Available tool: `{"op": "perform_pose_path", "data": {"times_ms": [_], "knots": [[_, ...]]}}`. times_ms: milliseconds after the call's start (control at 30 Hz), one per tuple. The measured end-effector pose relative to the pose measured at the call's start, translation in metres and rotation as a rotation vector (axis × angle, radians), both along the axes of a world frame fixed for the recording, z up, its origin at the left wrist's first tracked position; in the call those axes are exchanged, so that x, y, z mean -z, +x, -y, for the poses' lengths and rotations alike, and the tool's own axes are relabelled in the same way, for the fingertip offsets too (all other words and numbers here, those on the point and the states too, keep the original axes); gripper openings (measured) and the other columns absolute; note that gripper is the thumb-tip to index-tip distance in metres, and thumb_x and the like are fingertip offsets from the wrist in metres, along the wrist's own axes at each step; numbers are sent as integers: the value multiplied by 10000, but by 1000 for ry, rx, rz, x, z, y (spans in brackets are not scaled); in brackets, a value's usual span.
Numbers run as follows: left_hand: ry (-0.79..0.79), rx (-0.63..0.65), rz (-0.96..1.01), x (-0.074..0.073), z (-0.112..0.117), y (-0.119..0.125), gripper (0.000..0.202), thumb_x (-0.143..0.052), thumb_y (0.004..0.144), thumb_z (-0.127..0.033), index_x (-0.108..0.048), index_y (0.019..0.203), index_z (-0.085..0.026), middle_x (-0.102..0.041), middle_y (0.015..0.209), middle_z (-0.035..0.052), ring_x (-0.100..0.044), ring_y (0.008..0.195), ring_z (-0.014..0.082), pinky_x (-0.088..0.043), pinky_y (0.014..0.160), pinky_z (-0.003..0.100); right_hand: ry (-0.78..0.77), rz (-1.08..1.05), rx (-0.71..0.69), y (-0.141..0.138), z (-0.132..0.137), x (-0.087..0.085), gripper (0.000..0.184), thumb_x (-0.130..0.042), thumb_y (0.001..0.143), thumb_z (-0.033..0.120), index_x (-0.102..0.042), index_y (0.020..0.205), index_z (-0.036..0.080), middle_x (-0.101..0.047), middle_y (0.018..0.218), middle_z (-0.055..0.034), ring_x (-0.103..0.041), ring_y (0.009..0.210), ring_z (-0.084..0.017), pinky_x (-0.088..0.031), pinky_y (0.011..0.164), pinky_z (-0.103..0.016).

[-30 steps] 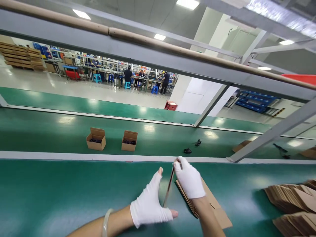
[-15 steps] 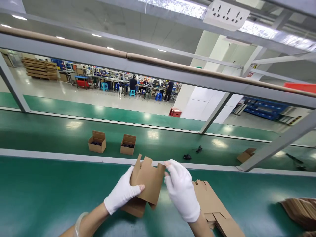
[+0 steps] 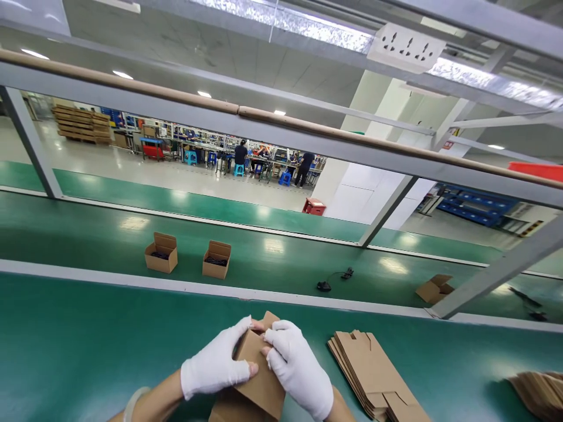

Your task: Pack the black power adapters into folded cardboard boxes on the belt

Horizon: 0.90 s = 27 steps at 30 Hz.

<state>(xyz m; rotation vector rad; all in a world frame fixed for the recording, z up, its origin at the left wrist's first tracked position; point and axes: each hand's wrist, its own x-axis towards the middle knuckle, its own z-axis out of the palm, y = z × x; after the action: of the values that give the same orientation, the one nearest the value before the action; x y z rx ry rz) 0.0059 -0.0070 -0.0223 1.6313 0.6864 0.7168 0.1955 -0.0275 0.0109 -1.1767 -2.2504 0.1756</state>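
The left hand and right hand pinch the side panels of a half-folded cardboard carton over the green conveyor belt; it should be light and stiff, best held there.

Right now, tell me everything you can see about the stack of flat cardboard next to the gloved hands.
The stack of flat cardboard is a slightly fanned pile of plain brown die-cut sheets, with notches and tabs along their edges. It lies flat on the green conveyor belt, angled across it, just right of the gloved right hand, which isn't touching it. Its near end reaches the bottom of the view.
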Motion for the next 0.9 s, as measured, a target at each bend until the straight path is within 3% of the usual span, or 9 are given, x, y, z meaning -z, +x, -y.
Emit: {"op": "perform_pose_path", "data": {"times_ms": [67, 133, 233, 333, 433, 567, 700, 800, 900], "knots": [[64, -51, -98, -5, 0, -2, 449, -594, 709, -471, -490, 1045, -193, -570, 1003, 33, -534, 890, 207, -455, 786, 320, -3, -108, 6, 3, 0, 2, 188, -414, 850, 201, -586, 790, 247, -618, 739, -29, -564, 809, -197, -431, 876, -387], [138, -144, -190, -10, 1, -4, 348, -570, 716, -474, -474, 884, -185, -546, 882, 6, -503, 799, 177, -439, 739, 303, -8, -320, 138, 9, -3, 3, 210, -404, 872, 260, -601, 944, 249, -644, 916, -67, -569, 925, -221, -391, 949, -439], [227, -199, -218, -17, 3, -4, 297, -544, 732, -455, -425, 811, -194, -529, 882, 14, -494, 795, 178, -434, 740, 311, -279, -730, 256, 15, -6, 6, 345, -439, 872, 410, -545, 1153, 240, -580, 1192, -104, -501, 1142, -253, -341, 1019, -465], [293, -150, -169, -20, 6, -2, 269, -546, 739, -423, -432, 834, -200, -519, 1113, 72, -515, 933, 219, -436, 833, 353, -815, -1068, 8, 15, -5, 8, 472, -519, 809, 542, -551, 1175, 246, -573, 1234, -97, -524, 1137, -264, -383, 992, -446], [305, -157, -180, -17, 8, 1, 257, -555, 741, -404, -447, 860, -204, -452, 1282, 98, -503, 1037, 250, -419, 901, 381, -1086, -1251, -170, 9, 0, 5, 473, -624, 741, 526, -594, 1128, 255, -606, 1191, -82, -565, 1078, -259, -422, 943, -411], [301, -133, -121, -14, 10, 3, 289, -586, 719, -404, -453, 881, -206, -458, 1290, 88, -500, 1062, 255, -405, 930, 376, -1125, -1268, -236, 1, 3, 7, 490, -699, 693, 414, -591, 1140, 244, -625, 1149, -68, -575, 1058, -255, -417, 931, -396], [291, -82, -69, -16, 10, 5, 300, -594, 714, -358, -451, 934, -213, -524, 1194, 64, -519, 1024, 233, -402, 923, 354, -1148, -1222, -288, 0, 0, 20, 558, -764, 578, 341, -608, 1100, 223, -619, 1144, -67, -565, 1069, -264, -406, 932, -392], [270, -59, -56, -18, 9, 5, 292, -591, 713, -342, -441, 926, -212, -571, 1047, 41, -539, 909, 196, -428, 854, 324, -1154, -1171, -276, 10, -2, 23, 554, -757, 587, 367, -611, 1101, 221, -586, 1196, -74, -521, 1130, -260, -373, 960, -385], [288, -45, -102, -21, 10, 3, 281, -582, 715, -362, -460, 919, -212, -575, 950, 27, -527, 841, 182, -424, 811, 314, -1141, -1014, -292, 23, -6, 11, 550, -706, 647, 465, -600, 1121, 205, -610, 1122, -85, -522, 1105, -262, -360, 959, -393]]}}
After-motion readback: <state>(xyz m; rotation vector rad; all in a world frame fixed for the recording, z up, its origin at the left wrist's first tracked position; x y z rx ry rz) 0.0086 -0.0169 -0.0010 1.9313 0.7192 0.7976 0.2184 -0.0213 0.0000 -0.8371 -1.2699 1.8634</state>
